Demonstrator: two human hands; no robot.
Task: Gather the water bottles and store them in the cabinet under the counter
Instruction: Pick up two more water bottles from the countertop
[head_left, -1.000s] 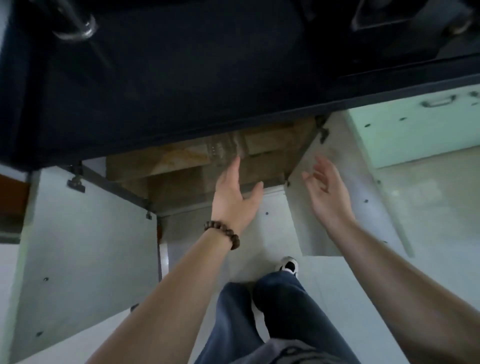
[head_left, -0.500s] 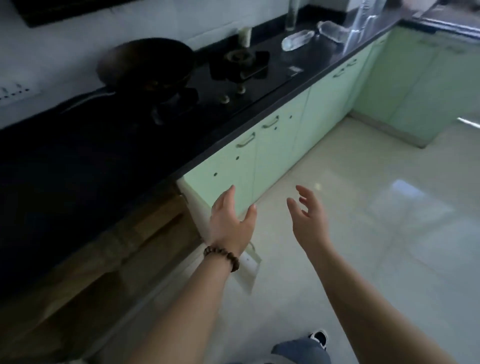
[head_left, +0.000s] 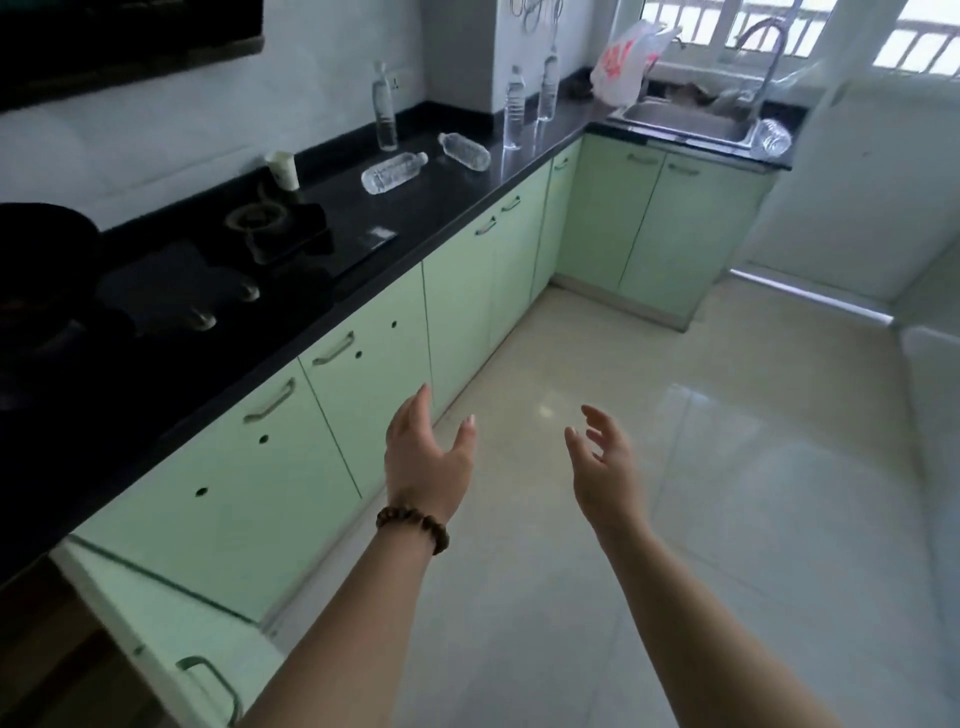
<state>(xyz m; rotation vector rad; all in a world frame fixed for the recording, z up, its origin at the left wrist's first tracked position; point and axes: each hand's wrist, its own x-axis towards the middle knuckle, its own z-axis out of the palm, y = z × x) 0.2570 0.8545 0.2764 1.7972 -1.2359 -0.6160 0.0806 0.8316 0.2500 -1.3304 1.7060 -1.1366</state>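
Observation:
Several clear water bottles are on the black counter (head_left: 457, 208). One bottle (head_left: 393, 172) lies on its side and another lying bottle (head_left: 464, 150) is just beyond it. Three stand upright: one by the wall (head_left: 385, 109), two near the corner (head_left: 514, 107) (head_left: 548, 85). One more bottle (head_left: 772, 137) lies at the right of the sink. My left hand (head_left: 426, 457), with a bead bracelet at the wrist, and my right hand (head_left: 605, 467) are both empty, fingers apart, held over the floor far from the bottles. An open cabinet door (head_left: 171, 629) is at the lower left.
A gas hob (head_left: 218, 270) with a dark pan (head_left: 36, 260) fills the near counter, with a white cup (head_left: 283, 169) behind it. A steel sink (head_left: 685, 120) with a tap and a plastic bag (head_left: 626, 65) sit under the window. Green cabinet doors (head_left: 457, 291) line the glossy tiled floor (head_left: 675, 493).
The view has swung up from the open cabinet under the counter to the counter and the room. Both hands have drawn away from the cabinet and stay empty.

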